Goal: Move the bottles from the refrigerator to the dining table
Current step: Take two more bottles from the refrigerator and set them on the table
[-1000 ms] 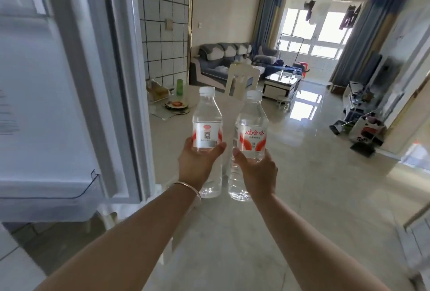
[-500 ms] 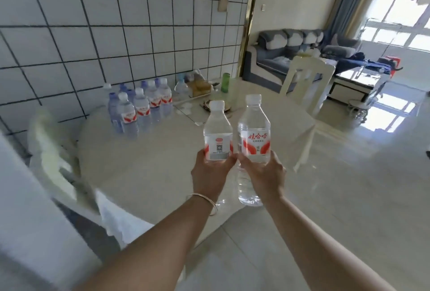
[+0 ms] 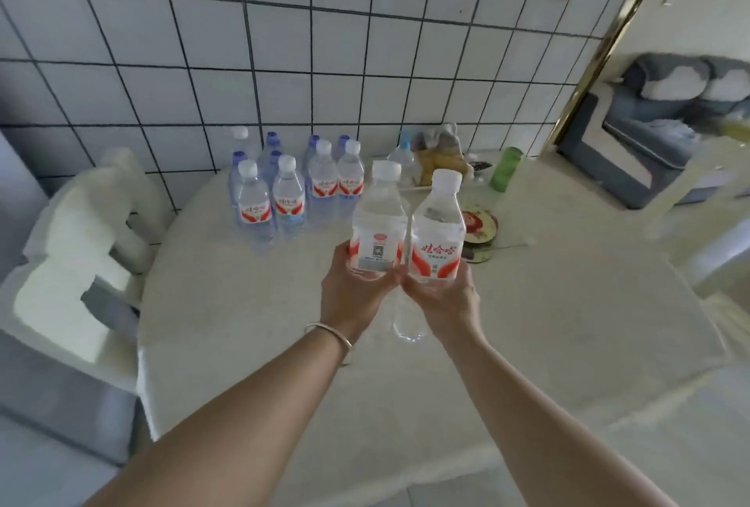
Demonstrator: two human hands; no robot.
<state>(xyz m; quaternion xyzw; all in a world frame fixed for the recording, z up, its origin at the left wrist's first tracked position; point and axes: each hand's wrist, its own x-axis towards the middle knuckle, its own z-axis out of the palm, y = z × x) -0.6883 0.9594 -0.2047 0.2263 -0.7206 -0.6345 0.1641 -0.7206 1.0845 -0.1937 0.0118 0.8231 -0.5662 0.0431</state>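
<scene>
Dining table [image 3: 527, 344]: set against the tiled wall [image 3: 284, 60] behind it. Cluster of bottles [image 3: 292, 190]: stood upright on the table at its far left, close to the wall. Two bottles held side by side above the table's middle, in front of the cluster: left bottle [image 3: 375, 222] in the left hand [image 3: 349, 295], right bottle [image 3: 436, 238] in the right hand [image 3: 446, 299]. Plate [image 3: 481, 224]: on the table just right of the held bottles. Cup [image 3: 504, 169]: behind the plate. What may be a bag [image 3: 440, 157]: left of the cup, by the wall. Chair [image 3: 81, 255]: left of the table. Sofa [image 3: 665, 129]: far right, beyond the table.
</scene>
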